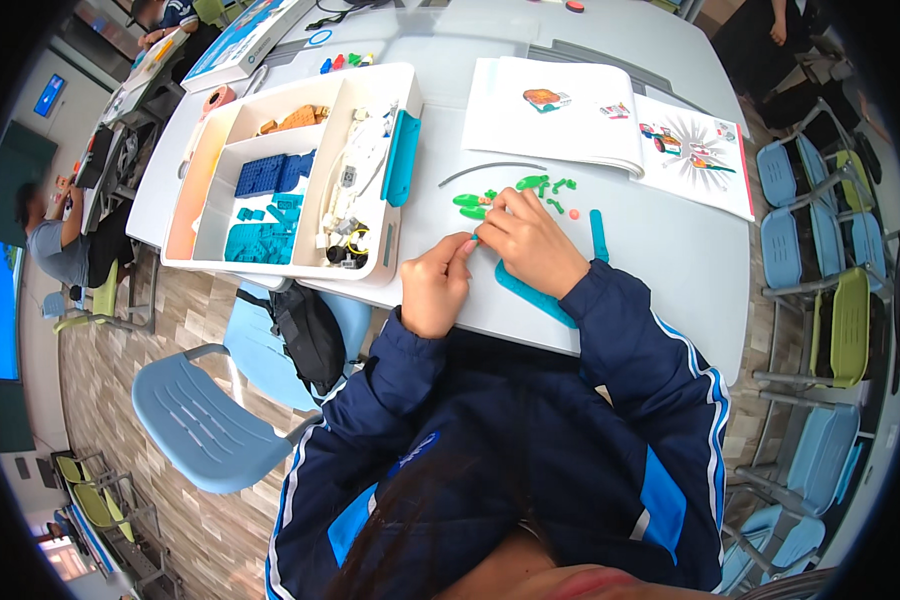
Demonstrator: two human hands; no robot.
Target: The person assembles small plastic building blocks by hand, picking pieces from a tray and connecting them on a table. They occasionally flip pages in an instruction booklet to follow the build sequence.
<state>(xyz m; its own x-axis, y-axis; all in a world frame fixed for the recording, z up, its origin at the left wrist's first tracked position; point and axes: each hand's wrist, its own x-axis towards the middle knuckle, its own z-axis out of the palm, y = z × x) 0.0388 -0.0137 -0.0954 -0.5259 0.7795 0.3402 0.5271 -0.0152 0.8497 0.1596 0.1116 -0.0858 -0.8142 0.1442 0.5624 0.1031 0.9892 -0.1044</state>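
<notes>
left hand (436,286): pinching teal piece (475,237) at fingertips | right hand (532,246): can't tell grip | green pieces (532,183) beyond

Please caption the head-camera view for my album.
Left fingers and right fingers meet at a small teal piece, a tray of bricks at left, an open booklet beyond.

Loving the navy track jacket (510,420) from over here: snug cuffs (581,290), white and lighter-blue stripes (712,400) down both sleeves (625,315), bright blue panels (665,503) either side of the front, little blue-and-white emblem (418,450) on the chest. Left hand (436,288) and right hand (538,245) bare.
</notes>
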